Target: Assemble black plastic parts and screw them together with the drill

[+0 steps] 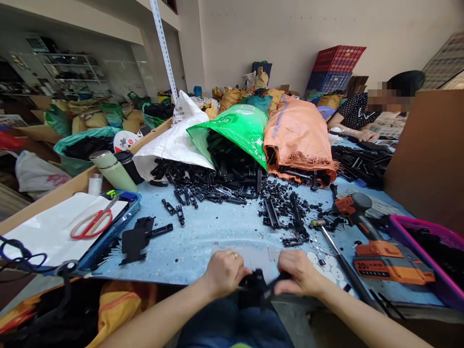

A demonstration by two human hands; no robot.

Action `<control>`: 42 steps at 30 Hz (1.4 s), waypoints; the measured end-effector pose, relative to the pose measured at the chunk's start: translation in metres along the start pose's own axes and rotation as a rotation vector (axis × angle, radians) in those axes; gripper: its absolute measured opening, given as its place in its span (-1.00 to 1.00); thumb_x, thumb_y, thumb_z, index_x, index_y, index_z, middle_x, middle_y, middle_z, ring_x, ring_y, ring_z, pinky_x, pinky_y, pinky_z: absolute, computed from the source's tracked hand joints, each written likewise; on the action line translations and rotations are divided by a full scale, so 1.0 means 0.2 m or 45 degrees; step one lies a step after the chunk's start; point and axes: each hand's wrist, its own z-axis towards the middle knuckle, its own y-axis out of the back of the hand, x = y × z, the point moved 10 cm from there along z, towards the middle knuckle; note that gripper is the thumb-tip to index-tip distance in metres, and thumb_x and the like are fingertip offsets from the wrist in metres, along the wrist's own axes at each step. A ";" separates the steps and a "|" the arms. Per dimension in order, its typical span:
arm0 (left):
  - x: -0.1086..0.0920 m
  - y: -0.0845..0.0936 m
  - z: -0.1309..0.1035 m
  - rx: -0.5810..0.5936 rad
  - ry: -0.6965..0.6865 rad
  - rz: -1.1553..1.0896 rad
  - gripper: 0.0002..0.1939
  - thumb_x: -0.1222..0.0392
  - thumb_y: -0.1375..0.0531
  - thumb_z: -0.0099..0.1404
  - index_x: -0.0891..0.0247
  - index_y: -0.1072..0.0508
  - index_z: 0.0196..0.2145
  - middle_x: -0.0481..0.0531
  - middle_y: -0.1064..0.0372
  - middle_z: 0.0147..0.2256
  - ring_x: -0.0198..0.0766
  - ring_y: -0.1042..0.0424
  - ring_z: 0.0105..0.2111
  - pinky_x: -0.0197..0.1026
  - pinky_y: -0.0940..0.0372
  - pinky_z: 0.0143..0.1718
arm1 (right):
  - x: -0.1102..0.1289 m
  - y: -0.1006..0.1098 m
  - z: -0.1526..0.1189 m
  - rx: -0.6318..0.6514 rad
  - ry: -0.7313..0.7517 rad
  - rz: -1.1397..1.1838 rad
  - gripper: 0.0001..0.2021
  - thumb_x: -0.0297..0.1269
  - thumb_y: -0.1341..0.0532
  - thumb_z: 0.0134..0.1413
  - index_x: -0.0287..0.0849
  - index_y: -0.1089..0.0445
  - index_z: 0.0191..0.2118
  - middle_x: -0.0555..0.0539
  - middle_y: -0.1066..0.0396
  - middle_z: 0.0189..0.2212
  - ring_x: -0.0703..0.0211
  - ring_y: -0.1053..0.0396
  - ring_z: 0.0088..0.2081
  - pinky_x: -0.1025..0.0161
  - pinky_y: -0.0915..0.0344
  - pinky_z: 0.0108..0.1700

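At the table's near edge, my left hand is closed on one side of a black plastic part. My right hand grips the part's other side, which looks like a flat arm. The exact shape is blurred and partly covered by my fingers. A similar black plate with an arm lies on the table to the left. Ahead of my hands are loose black links and a pile of small black pieces and pins.
White, green and orange sacks of black parts stand at the back. On the right are a cordless drill, a hammer and a pink bin. Scissors and a green bottle are left. A person sits far right.
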 end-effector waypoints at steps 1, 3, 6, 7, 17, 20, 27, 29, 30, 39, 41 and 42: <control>-0.06 0.07 -0.01 -0.047 -0.026 -0.177 -0.35 -0.06 0.37 0.36 0.25 -0.34 -0.56 0.08 -0.29 -0.63 -0.26 -0.30 -0.58 -0.21 -0.20 -0.53 | 0.07 0.02 0.01 0.012 0.052 0.172 -0.37 0.35 0.15 -0.02 -0.11 -0.31 -0.55 -0.08 -0.25 -0.64 0.15 -0.26 -0.52 0.23 -0.15 -0.44; -0.16 0.18 -0.03 -0.132 -0.049 -0.458 -0.26 -0.06 0.51 0.33 0.22 -0.33 -0.56 0.06 -0.23 -0.68 -0.29 -0.27 -0.62 -0.21 -0.21 -0.54 | 0.18 0.02 0.05 -0.017 0.108 0.511 -0.32 0.38 0.28 -0.04 -0.08 -0.29 -0.56 -0.05 -0.18 -0.69 0.15 -0.24 -0.55 0.22 -0.18 -0.43; -0.21 0.24 -0.07 -0.348 0.092 -0.507 -0.18 0.01 0.63 0.28 0.22 -0.36 -0.50 0.11 -0.27 -0.64 -0.24 -0.33 -0.56 -0.15 -0.26 -0.49 | 0.20 -0.05 0.15 -0.369 0.009 0.716 -0.29 0.31 0.40 0.01 -0.08 -0.30 -0.43 -0.12 -0.23 -0.59 0.08 -0.28 -0.46 0.15 -0.24 -0.37; -0.20 0.23 -0.08 -0.438 0.135 -0.475 -0.16 0.05 0.65 0.27 0.22 -0.38 -0.44 0.14 -0.32 -0.59 -0.21 -0.36 -0.50 -0.13 -0.28 -0.45 | 0.17 -0.09 0.18 -0.535 -0.065 0.688 -0.32 0.24 0.41 0.05 -0.08 -0.30 -0.34 -0.16 -0.27 -0.50 0.03 -0.30 -0.37 0.12 -0.26 -0.32; 0.49 -0.17 0.28 -0.114 0.323 0.376 -0.33 -0.25 0.20 0.25 0.36 -0.35 -0.06 0.22 -0.39 -0.29 -0.09 -0.38 -0.31 -0.12 -0.28 -0.32 | -0.79 0.16 0.70 -0.860 -0.761 0.290 -0.54 -0.16 -0.06 0.15 -0.40 -0.10 0.07 -0.34 -0.13 0.05 -0.02 -0.07 0.10 0.06 0.00 0.12; 0.65 -0.20 0.41 -0.040 0.434 0.469 -0.41 -0.21 0.07 0.25 0.39 -0.36 -0.11 0.23 -0.36 -0.26 -0.05 -0.34 -0.23 -0.10 -0.26 -0.25 | -1.08 0.26 0.79 -0.838 -0.925 0.288 -0.58 -0.16 -0.11 0.15 -0.31 -0.16 0.06 -0.22 -0.19 0.00 0.05 -0.22 -0.01 -0.02 -0.14 0.03; 1.29 0.31 0.05 -0.174 1.395 0.558 -0.59 0.04 0.05 0.31 0.42 -0.26 -0.04 0.34 -0.24 -0.05 0.01 -0.21 -0.02 -0.07 -0.22 -0.17 | -1.25 0.23 0.81 -0.780 -0.941 0.548 -0.70 -0.17 0.06 0.20 -0.12 -0.20 -0.02 -0.17 -0.37 -0.21 0.02 -0.35 -0.14 0.12 -0.23 -0.10; 1.48 0.43 -0.12 -0.129 1.589 0.537 -0.61 0.13 -0.01 0.26 0.53 -0.29 -0.08 0.45 -0.26 -0.09 0.08 -0.28 -0.08 -0.03 -0.24 -0.23 | -1.21 0.19 0.77 -0.722 -0.899 0.688 -0.71 -0.10 0.08 0.18 -0.06 -0.22 -0.09 -0.12 -0.39 -0.30 0.05 -0.39 -0.26 0.18 -0.30 -0.27; 1.55 0.46 -0.18 -0.088 1.665 0.505 -0.64 0.16 -0.06 0.21 0.54 -0.34 -0.15 0.46 -0.31 -0.16 0.09 -0.33 -0.14 -0.03 -0.25 -0.28 | -1.17 0.15 0.75 -0.676 -0.878 0.765 -0.70 -0.05 0.07 0.17 -0.06 -0.21 -0.10 -0.09 -0.38 -0.35 0.09 -0.40 -0.35 0.21 -0.31 -0.37; 1.51 0.53 -0.32 -0.263 1.599 0.456 -0.65 0.15 -0.15 0.10 0.41 -0.35 -0.17 0.35 -0.29 -0.07 0.10 -0.21 0.02 0.03 -0.18 -0.07 | -0.51 -0.26 0.50 -0.283 -0.665 1.890 -0.64 0.08 -0.13 0.01 -0.07 -0.19 -0.19 0.03 -0.32 -0.41 0.37 -0.24 -0.60 0.42 -0.17 -0.64; 1.29 0.57 -0.25 -0.595 1.278 0.303 -0.63 0.12 -0.12 0.15 0.37 -0.30 -0.11 0.26 -0.29 -0.06 -0.01 -0.22 0.01 -0.01 -0.15 -0.01 | -0.41 -0.29 0.44 -0.255 -0.657 1.972 -0.68 -0.01 -0.19 0.00 -0.12 -0.24 -0.22 0.00 -0.34 -0.42 0.33 -0.29 -0.54 0.39 -0.25 -0.56; 1.17 0.56 -0.22 -0.723 1.104 0.133 -0.64 0.11 -0.11 0.17 0.35 -0.29 -0.11 0.21 -0.32 -0.11 -0.07 -0.28 -0.04 -0.05 -0.18 -0.02 | -0.37 -0.30 0.42 -0.249 -0.648 1.964 -0.69 -0.05 -0.21 -0.01 -0.15 -0.27 -0.21 -0.03 -0.35 -0.42 0.30 -0.32 -0.50 0.36 -0.29 -0.50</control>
